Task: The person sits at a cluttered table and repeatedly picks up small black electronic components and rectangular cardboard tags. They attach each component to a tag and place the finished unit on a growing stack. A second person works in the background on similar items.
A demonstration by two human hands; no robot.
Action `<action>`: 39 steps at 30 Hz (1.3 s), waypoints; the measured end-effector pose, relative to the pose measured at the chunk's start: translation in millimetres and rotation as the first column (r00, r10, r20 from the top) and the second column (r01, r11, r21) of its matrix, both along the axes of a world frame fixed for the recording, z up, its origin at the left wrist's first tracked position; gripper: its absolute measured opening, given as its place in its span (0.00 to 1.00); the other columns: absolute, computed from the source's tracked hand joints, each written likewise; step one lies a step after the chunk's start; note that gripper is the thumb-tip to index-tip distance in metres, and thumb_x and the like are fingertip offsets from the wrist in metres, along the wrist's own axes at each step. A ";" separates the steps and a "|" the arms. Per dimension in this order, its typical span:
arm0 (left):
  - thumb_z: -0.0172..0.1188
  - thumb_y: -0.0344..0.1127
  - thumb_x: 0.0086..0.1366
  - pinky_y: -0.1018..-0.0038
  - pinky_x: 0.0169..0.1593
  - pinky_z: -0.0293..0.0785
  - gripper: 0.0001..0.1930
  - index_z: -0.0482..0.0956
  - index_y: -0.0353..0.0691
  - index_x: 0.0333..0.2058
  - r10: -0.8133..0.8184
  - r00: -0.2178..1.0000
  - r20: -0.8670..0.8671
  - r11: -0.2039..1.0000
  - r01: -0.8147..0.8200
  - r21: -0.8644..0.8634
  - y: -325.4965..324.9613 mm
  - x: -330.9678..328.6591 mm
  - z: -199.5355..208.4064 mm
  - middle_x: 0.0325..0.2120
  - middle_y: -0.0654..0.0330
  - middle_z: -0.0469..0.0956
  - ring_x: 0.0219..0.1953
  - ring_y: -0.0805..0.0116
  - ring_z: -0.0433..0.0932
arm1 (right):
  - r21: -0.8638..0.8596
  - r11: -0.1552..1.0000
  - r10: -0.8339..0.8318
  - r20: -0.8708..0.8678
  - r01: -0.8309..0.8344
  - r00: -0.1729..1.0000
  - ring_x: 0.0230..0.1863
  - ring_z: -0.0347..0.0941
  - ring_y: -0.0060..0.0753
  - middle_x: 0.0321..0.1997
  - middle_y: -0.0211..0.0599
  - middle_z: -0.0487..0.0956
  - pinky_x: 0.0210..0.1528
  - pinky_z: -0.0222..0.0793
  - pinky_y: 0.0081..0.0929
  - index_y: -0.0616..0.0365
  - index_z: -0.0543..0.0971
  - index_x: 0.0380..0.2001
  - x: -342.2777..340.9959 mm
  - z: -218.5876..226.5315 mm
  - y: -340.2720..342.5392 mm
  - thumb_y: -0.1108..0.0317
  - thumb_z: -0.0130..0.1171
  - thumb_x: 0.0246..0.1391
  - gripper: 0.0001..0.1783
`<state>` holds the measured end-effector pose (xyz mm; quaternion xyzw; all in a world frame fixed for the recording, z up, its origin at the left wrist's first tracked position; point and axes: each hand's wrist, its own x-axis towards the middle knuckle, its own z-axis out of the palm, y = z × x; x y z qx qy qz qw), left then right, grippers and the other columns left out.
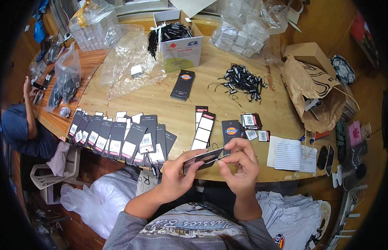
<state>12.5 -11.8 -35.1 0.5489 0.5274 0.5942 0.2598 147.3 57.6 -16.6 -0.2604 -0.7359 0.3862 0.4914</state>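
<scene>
Above the table's near edge, my left hand (179,175) grips a few dark hang tags (204,159) held together, thumb on top. My right hand (240,167) is closed at their right end, thumb and forefinger pinching the edge; whether a string is between them is too small to tell. Just beyond lie a black hang tag (231,130) with a round logo, white-panelled tags (203,130) with red ends, and a small stack of barcode tags (250,121). Overlapping black tags with white stickers (116,139) fan out to the left.
Black tag strings lie in a heap (244,81) and fill a white box (181,50). Another tag stack (183,85) sits mid-table. A paper bag (312,93) and notebook (292,155) are right. Plastic bags (240,35) stand behind. A person (25,127) sits left.
</scene>
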 end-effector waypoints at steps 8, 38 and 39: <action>0.54 0.19 0.48 0.79 0.26 0.71 0.13 0.70 0.34 0.35 0.079 0.983 -0.168 0.990 -0.057 0.128 0.0 2.4 5.8 0.27 0.54 0.75 0.25 0.66 0.76 | -0.016 0.998 0.058 0.012 -0.057 0.998 0.27 0.64 0.24 0.36 0.40 0.68 0.29 0.60 0.17 0.65 0.72 0.18 0.2 3.1 -0.8 0.83 0.58 0.30 0.07; 0.52 0.16 0.46 0.80 0.29 0.70 0.09 0.72 0.30 0.30 0.119 0.992 0.039 0.987 -0.123 0.106 -1.2 -0.9 11.2 0.24 0.54 0.74 0.26 0.66 0.74 | 0.206 0.979 -0.007 0.054 -0.004 0.999 0.22 0.59 0.25 0.36 0.38 0.68 0.24 0.58 0.18 0.61 0.70 0.18 -6.8 4.0 -1.2 0.79 0.59 0.29 0.09; 0.52 0.15 0.46 0.79 0.30 0.70 0.10 0.71 0.30 0.30 0.114 0.992 0.047 0.985 -0.119 0.121 -1.3 0.0 10.9 0.25 0.53 0.74 0.26 0.66 0.75 | 0.218 0.976 -0.019 0.043 0.009 0.999 0.22 0.58 0.25 0.36 0.38 0.68 0.24 0.58 0.18 0.61 0.71 0.18 -8.2 5.0 -1.2 0.79 0.60 0.29 0.09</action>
